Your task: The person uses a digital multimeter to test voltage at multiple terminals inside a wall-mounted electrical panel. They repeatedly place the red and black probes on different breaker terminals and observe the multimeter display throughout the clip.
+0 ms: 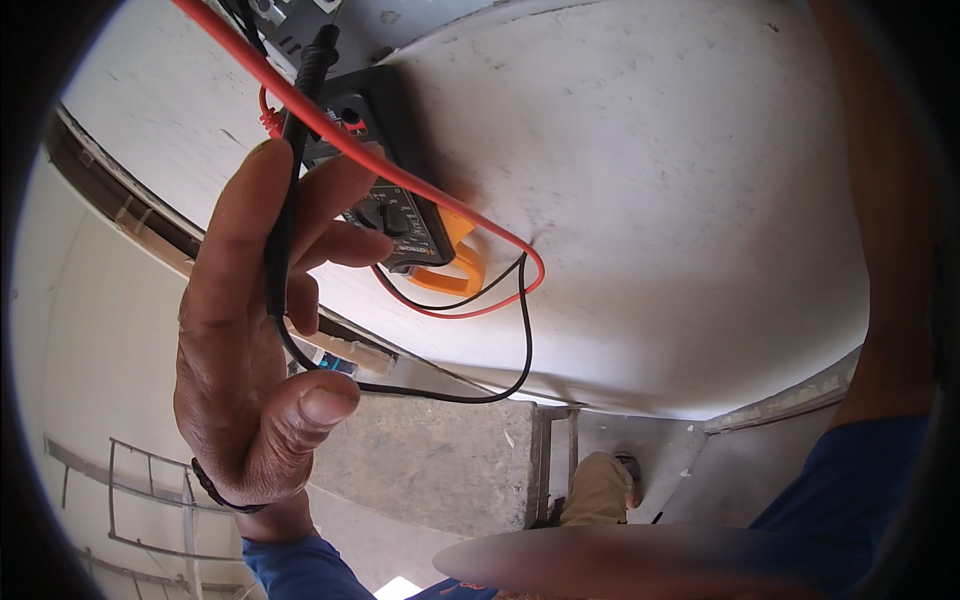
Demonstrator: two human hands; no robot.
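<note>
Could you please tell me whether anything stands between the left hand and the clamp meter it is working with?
Nothing visible does. The left hand already holds the black clamp meter against the white wall, fingers on its body. The black test lead runs through the palm; the red test lead crosses over the meter.

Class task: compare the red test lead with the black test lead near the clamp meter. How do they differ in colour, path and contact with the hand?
The red lead is red; the black lead is black. The red lead crosses over the clamp meter, while the black lead's probe sits gripped in the left hand. The black lead loops lower than the red. Both curve back toward the meter.
</note>
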